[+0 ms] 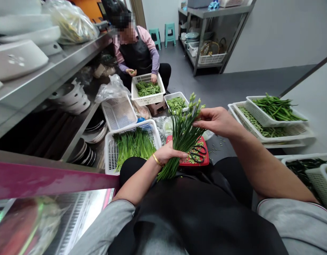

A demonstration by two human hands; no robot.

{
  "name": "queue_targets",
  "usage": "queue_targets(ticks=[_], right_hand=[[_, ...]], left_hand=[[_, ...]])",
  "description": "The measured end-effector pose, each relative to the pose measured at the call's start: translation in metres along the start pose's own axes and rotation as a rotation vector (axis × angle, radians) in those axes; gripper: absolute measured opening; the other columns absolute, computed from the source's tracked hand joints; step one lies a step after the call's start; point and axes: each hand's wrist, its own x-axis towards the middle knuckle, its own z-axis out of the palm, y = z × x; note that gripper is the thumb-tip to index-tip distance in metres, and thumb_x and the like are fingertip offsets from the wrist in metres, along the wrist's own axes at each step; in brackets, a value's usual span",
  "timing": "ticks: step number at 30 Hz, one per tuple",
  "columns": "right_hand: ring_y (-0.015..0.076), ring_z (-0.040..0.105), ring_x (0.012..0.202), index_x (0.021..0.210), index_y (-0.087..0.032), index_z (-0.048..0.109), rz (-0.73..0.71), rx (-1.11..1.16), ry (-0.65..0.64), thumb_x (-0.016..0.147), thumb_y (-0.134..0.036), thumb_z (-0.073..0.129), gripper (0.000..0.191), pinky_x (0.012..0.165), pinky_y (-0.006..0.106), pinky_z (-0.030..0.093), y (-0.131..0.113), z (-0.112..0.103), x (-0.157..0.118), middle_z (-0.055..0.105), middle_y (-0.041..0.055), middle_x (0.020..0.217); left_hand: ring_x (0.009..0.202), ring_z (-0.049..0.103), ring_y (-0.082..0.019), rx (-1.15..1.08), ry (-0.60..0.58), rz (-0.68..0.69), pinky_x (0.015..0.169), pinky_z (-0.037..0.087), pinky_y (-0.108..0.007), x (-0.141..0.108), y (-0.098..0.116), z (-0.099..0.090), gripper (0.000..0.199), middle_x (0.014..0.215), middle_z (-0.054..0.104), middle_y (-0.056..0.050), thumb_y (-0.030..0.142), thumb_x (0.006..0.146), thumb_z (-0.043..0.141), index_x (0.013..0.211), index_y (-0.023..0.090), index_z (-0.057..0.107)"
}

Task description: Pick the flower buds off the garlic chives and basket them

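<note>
A bunch of flowering chives [182, 131], with long green stems and pale buds at the top, stands tilted above my lap. My left hand [170, 154], with a gold bangle at the wrist, is wrapped round its lower stems. At the upper right of the bunch, the thumb and fingers of my right hand [218, 120] pinch at the budded tips; the exact stem between them is partly hidden. Below the bunch, scissors [197, 154] with black handles lie on a red tray [204, 161] strewn with small green cuttings. Left of my knees, a white basket [108, 150] holds more chives [135, 145].
Opposite me a co-worker [137, 46] sits handling green pods in a white basket [149, 101]. An empty-looking basket [119, 111] stands nearby. Stacked vegetable baskets [261, 136] are at right. A steel shelf [73, 53] with dishes runs along the left; cuttings dot the floor.
</note>
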Motion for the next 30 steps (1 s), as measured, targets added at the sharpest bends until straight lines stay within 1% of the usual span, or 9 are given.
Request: queue_targets(ticks=[3,5,9,12,15,20,23,25,30], right_hand=[[0.0081,0.039,0.053,0.078,-0.016,0.063,0.025,-0.047,-0.005,0.071,-0.045,0.072,0.031,0.051,0.026,0.032,0.006,-0.002,0.000,0.046,-0.0042,0.056],[0.0077,0.038,0.051,0.083,-0.016,0.063,0.045,-0.086,-0.005,0.070,-0.044,0.073,0.033,0.050,0.026,0.031,0.010,-0.004,-0.001,0.044,-0.0057,0.054],[0.0072,0.037,0.050,0.086,-0.015,0.064,0.066,-0.087,-0.001,0.071,-0.049,0.072,0.038,0.049,0.026,0.031,0.012,-0.005,-0.004,0.041,-0.0070,0.052],[0.0066,0.035,0.049,0.080,-0.016,0.062,0.047,-0.070,-0.001,0.071,-0.052,0.072,0.039,0.048,0.025,0.029,0.007,-0.003,-0.005,0.041,-0.0072,0.051],[0.0065,0.035,0.049,0.072,-0.016,0.062,0.023,-0.100,0.044,0.075,-0.050,0.068,0.035,0.048,0.025,0.029,0.002,-0.001,-0.005,0.042,-0.0063,0.051],[0.0085,0.042,0.050,0.070,-0.017,0.066,-0.004,-0.211,0.091,0.079,-0.045,0.066,0.030,0.050,0.026,0.035,0.003,-0.002,-0.006,0.053,-0.0022,0.054],[0.0123,0.052,0.058,0.071,-0.020,0.069,-0.103,-0.385,0.193,0.082,-0.043,0.065,0.026,0.057,0.029,0.041,0.001,-0.007,-0.007,0.064,0.0026,0.067],[0.0146,0.055,0.063,0.070,-0.022,0.069,-0.142,-0.471,0.244,0.083,-0.043,0.064,0.024,0.061,0.030,0.043,-0.003,-0.012,-0.008,0.067,0.0039,0.072],[0.0151,0.056,0.059,0.071,-0.023,0.068,-0.077,-0.443,0.262,0.083,-0.045,0.063,0.025,0.055,0.030,0.041,-0.007,-0.018,-0.006,0.061,0.0024,0.061]], left_hand=[[0.047,0.052,-0.010,-0.008,-0.096,-0.011,0.045,0.039,-0.022,0.000,0.001,-0.001,0.064,0.060,0.062,0.001,0.028,0.050,0.090,0.106,0.010,0.065],[0.044,0.051,-0.010,-0.012,-0.110,-0.011,0.042,0.038,-0.021,0.000,0.001,-0.003,0.066,0.060,0.062,0.001,0.029,0.050,0.090,0.108,0.009,0.063],[0.044,0.051,-0.009,0.034,-0.103,-0.021,0.044,0.039,-0.022,0.000,-0.001,-0.006,0.064,0.056,0.060,0.002,0.032,0.052,0.089,0.106,0.008,0.064],[0.047,0.053,-0.010,0.064,-0.072,-0.016,0.050,0.042,-0.023,0.002,-0.002,-0.007,0.059,0.056,0.060,0.001,0.033,0.053,0.088,0.102,0.009,0.066],[0.049,0.054,-0.010,0.059,-0.027,-0.008,0.053,0.044,-0.023,0.003,-0.002,-0.005,0.059,0.059,0.062,0.001,0.032,0.050,0.090,0.100,0.010,0.067],[0.047,0.054,-0.009,0.036,-0.017,-0.025,0.051,0.044,-0.022,0.002,-0.001,-0.004,0.056,0.059,0.062,0.001,0.031,0.049,0.090,0.096,0.010,0.067],[0.049,0.056,-0.009,0.031,-0.017,-0.029,0.056,0.047,-0.023,0.002,-0.002,-0.005,0.055,0.061,0.063,0.001,0.030,0.050,0.091,0.096,0.010,0.068],[0.054,0.060,-0.011,0.029,-0.026,-0.029,0.061,0.050,-0.025,0.002,-0.002,-0.006,0.057,0.063,0.065,-0.001,0.030,0.049,0.091,0.097,0.010,0.068],[0.072,0.068,-0.018,0.007,-0.038,-0.012,0.077,0.052,-0.031,0.002,-0.004,-0.006,0.061,0.069,0.069,-0.004,0.029,0.049,0.092,0.102,0.011,0.068]])
